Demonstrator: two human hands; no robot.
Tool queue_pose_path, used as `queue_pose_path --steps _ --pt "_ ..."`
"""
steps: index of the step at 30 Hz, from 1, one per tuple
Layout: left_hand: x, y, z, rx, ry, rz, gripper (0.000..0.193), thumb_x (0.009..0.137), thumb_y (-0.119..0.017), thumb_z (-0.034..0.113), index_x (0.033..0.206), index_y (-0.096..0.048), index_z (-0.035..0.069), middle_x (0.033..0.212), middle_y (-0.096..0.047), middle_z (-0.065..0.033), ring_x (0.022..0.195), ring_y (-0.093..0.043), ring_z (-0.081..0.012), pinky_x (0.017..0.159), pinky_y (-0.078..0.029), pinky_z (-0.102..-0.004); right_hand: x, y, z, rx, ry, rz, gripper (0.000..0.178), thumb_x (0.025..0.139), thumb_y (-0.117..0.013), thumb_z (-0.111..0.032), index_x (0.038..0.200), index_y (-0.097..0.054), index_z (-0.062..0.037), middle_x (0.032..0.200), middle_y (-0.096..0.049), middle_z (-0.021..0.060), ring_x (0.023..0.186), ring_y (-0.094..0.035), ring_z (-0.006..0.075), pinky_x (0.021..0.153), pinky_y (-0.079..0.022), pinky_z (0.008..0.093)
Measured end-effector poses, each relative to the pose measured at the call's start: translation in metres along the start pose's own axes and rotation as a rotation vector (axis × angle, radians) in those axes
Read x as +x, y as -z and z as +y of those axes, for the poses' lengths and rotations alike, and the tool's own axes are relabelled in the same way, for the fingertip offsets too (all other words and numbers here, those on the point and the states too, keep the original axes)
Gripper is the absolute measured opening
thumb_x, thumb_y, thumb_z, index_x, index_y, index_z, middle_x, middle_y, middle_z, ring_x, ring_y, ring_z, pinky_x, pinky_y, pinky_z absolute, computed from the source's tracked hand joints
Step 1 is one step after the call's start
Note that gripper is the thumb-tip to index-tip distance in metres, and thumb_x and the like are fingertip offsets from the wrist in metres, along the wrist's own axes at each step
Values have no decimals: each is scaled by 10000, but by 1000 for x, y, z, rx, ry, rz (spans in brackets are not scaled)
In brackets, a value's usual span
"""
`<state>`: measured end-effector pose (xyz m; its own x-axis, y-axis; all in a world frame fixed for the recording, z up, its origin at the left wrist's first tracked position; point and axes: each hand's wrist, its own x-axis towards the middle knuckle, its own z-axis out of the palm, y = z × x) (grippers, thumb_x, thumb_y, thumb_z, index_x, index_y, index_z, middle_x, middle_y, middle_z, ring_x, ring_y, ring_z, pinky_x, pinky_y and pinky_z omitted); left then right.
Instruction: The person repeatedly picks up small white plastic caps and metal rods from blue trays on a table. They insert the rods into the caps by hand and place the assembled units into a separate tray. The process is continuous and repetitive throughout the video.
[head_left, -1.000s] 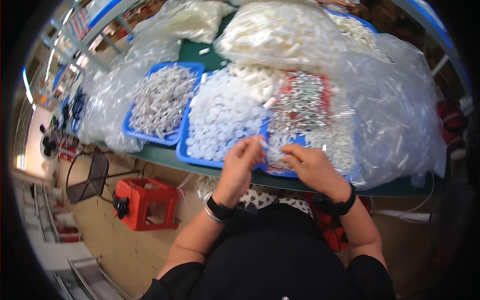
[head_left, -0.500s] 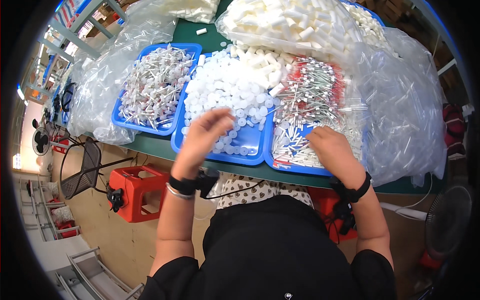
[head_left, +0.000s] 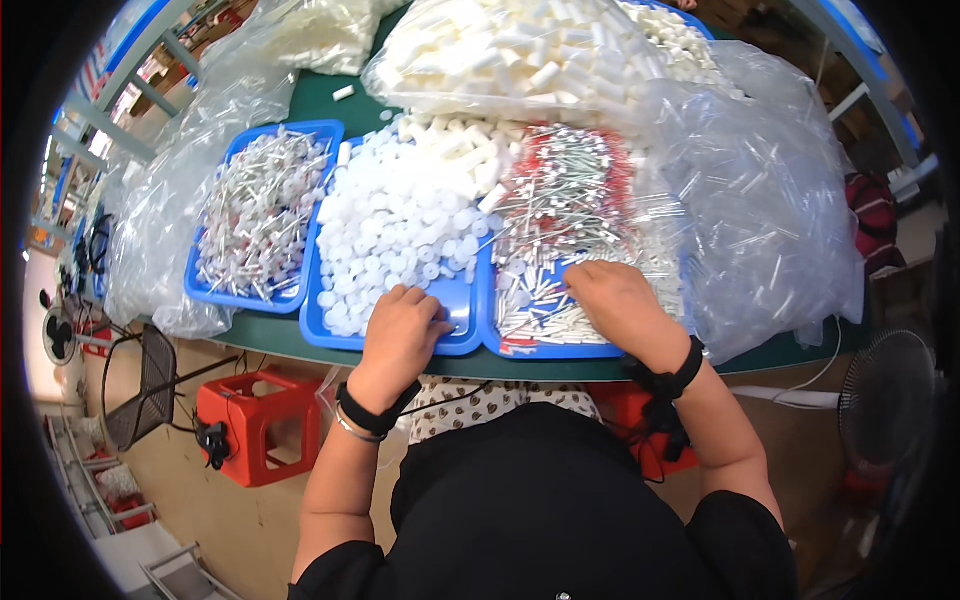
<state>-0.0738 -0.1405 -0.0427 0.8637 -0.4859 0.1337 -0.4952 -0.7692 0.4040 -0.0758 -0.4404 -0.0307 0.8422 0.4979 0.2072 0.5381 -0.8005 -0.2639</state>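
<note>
We note a green tabletop (head_left: 300, 335), mostly covered; only its near edge and a far patch show. Clear plastic bags (head_left: 770, 210) of thin tubes crowd the right side, and a bag of white cylinders (head_left: 520, 50) sits at the far edge, cut off by the frame. Three blue trays line the near edge: the left tray (head_left: 245, 298) holds stick-like parts, the middle tray (head_left: 455, 335) white caps (head_left: 400, 225), the right tray (head_left: 560, 350) small tubes with red and white ends (head_left: 570, 200). A red stool (head_left: 262, 425) stands below the tabletop. Our left hand (head_left: 400, 335) rests fingers-down in the middle tray at the caps' near edge; fingers curled, grip contents hidden. Our right hand (head_left: 620, 305) lies on the tubes in the right tray, fingertips buried; we cannot tell what it holds.
</note>
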Motion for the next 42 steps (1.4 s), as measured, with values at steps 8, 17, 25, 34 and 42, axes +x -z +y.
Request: queue_pose_path --steps 8,17,25,34,42 --pt "6 0 8 -521 256 56 132 872 -666 117 926 -615 8 794 -640 -69 745 -626 -181 657 -483 -298 1 18 -15 392 -149 215 174 807 -694 -103 950 -620 -36 764 -650 133 649 -614 306 623 -494 394" --pt "9 -18 43 -1974 560 -53 212 974 -565 171 1103 -574 3 1079 -652 -152 890 -662 -146 820 -551 -256 0 31 -40 390 -158 199 124 763 -756 -128 776 -659 -52 702 -624 53 624 -549 229 609 -428 338" --pt "6 -32 52 -2299 585 -109 355 967 -572 155 1260 -507 -35 1111 -613 -135 950 -634 -143 853 -552 -229 1 32 -49 237 18 264 99 763 -735 -85 809 -654 -53 725 -608 53 676 -532 244 654 -403 360" --pt "6 -32 57 -2168 612 -67 347 979 -557 186 1247 -522 -31 1093 -623 -112 962 -630 -139 894 -532 -242 0 34 -50 194 47 263 124 756 -737 -83 794 -626 -44 701 -584 61 664 -535 250 629 -398 368" --pt "7 -31 59 -2168 623 -62 331 977 -562 178 1234 -533 -29 1068 -636 -101 948 -637 -141 887 -534 -250 -1 33 -51 195 42 227 105 777 -712 -72 823 -622 -41 735 -577 69 681 -546 257 632 -409 372"
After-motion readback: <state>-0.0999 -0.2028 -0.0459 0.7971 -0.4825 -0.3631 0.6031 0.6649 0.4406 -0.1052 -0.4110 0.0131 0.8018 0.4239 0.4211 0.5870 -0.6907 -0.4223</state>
